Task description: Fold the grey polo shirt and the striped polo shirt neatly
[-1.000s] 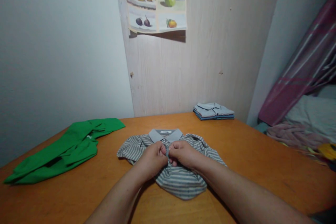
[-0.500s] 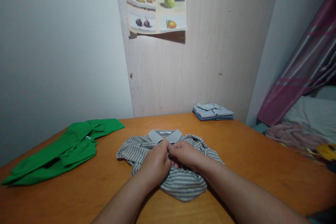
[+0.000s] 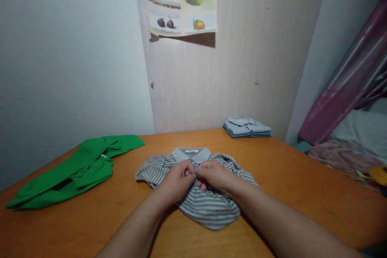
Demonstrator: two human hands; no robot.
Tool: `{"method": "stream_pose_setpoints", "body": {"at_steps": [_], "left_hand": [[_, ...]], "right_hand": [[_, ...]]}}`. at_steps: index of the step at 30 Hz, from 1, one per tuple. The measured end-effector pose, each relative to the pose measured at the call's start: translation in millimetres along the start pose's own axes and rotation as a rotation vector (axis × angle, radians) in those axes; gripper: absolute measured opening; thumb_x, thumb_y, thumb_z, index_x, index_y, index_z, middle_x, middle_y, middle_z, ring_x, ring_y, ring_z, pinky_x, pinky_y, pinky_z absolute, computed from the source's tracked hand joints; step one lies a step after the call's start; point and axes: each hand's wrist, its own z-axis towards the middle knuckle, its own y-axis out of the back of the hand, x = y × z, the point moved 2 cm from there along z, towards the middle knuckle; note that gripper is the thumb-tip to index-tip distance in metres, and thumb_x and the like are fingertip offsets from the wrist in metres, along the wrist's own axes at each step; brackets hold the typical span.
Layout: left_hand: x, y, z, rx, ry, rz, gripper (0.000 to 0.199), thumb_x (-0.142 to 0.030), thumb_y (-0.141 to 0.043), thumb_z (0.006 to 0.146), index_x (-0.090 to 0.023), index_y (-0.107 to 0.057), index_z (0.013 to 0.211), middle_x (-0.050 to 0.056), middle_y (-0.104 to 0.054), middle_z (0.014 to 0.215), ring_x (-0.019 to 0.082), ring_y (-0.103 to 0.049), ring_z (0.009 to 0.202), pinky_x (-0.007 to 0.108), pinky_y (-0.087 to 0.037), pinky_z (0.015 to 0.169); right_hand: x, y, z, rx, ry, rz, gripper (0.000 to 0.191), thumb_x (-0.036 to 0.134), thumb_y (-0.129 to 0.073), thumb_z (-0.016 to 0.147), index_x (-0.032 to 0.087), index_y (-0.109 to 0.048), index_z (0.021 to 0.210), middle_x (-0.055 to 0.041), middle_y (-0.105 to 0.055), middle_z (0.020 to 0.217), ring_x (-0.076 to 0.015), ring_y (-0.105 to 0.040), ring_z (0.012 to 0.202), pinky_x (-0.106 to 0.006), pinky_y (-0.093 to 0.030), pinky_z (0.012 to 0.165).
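Observation:
A grey-and-white striped polo shirt (image 3: 208, 209) lies on the orange-brown table (image 3: 127, 225), its plain grey collar (image 3: 201, 156) pointing away from me. Just below the collar, my left hand (image 3: 181, 177) is closed, thumb and fingers pinching the shirt's front at the placket. Close on its right, my right hand (image 3: 211, 175) is closed on the front too, fingers curled under. The bit of cloth between the fingertips is mostly hidden by the hands. Both sleeves spread out to the sides, and the lower part of the shirt is bunched toward me.
A crumpled green garment (image 3: 75, 169) lies along the table's left side. Folded shirts (image 3: 248, 127) are stacked at the back right edge. Behind stands a wall with fruit pictures (image 3: 183, 4). To the right are a pink curtain (image 3: 341, 72) and bedding (image 3: 359, 133).
My left hand has shifted slightly left and turned a little, opening a small gap between the hands. The right hand stays nearly in place. The view has moved slightly.

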Motion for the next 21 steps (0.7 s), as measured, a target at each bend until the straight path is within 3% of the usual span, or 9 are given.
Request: {"method": "stream_pose_setpoints", "body": {"at_steps": [6,9,11,15,18,21], "left_hand": [[10.0,9.3,0.4,0.049,0.107,0.063,0.009,-0.019,-0.054,0.077,-0.018,-0.054,0.068,-0.003,-0.052,0.063,0.012,-0.045,0.059,0.022,-0.029,0.053],[10.5,14.2,2.0,-0.085,0.117,0.169,0.009,-0.017,-0.056,0.073,-0.019,-0.052,0.065,-0.002,-0.052,0.062,0.013,-0.045,0.06,0.023,-0.027,0.054],[7.1,15.7,2.6,-0.174,0.102,0.122,0.005,-0.017,-0.055,0.073,-0.019,-0.053,0.069,-0.003,-0.052,0.063,0.013,-0.046,0.061,0.023,-0.028,0.054],[0.3,11.9,1.9,-0.158,0.103,-0.009,0.019,-0.031,-0.052,0.081,-0.02,-0.052,0.066,-0.003,-0.048,0.06,0.013,-0.044,0.058,0.023,-0.028,0.053],[1.4,8.9,1.8,-0.107,0.152,0.077,0.03,-0.038,-0.052,0.081,-0.019,-0.05,0.058,-0.003,-0.044,0.056,0.012,-0.041,0.056,0.024,-0.023,0.051],[5.8,10.0,1.9,-0.082,0.21,0.146,0.037,-0.044,-0.053,0.081,-0.019,-0.048,0.054,-0.004,-0.039,0.053,0.011,-0.036,0.053,0.025,-0.019,0.049]], "right_hand": [[0.0,1.0,-0.6,0.014,0.008,0.058,0.009,0.015,-0.051,0.073,0.019,-0.054,0.066,0.004,-0.063,0.054,-0.0068,-0.054,0.041,-0.016,-0.027,0.038],[0.3,1.2,-1.4,0.026,0.037,0.053,0.007,0.016,-0.051,0.071,0.019,-0.053,0.065,0.005,-0.06,0.054,-0.0074,-0.051,0.04,-0.018,-0.027,0.039],[0.0,0.5,-1.2,0.024,0.076,0.017,0.007,0.017,-0.051,0.071,0.02,-0.051,0.064,0.0063,-0.055,0.053,-0.0079,-0.048,0.041,-0.019,-0.03,0.041],[0.0,-2.9,-2.4,-0.011,0.284,-0.212,0.012,0.017,-0.054,0.07,0.02,-0.049,0.06,0.0071,-0.046,0.053,-0.0083,-0.042,0.051,-0.02,-0.027,0.047],[1.7,-7.7,-8.1,0.028,0.463,-0.393,0.01,0.015,-0.053,0.072,0.019,-0.051,0.063,0.0059,-0.048,0.059,-0.0089,-0.043,0.059,-0.02,-0.029,0.053],[2.4,-11.6,-14.8,0.093,0.533,-0.53,0.009,0.016,-0.054,0.074,0.019,-0.054,0.066,0.0058,-0.049,0.06,-0.0092,-0.043,0.059,-0.02,-0.031,0.055]]}}
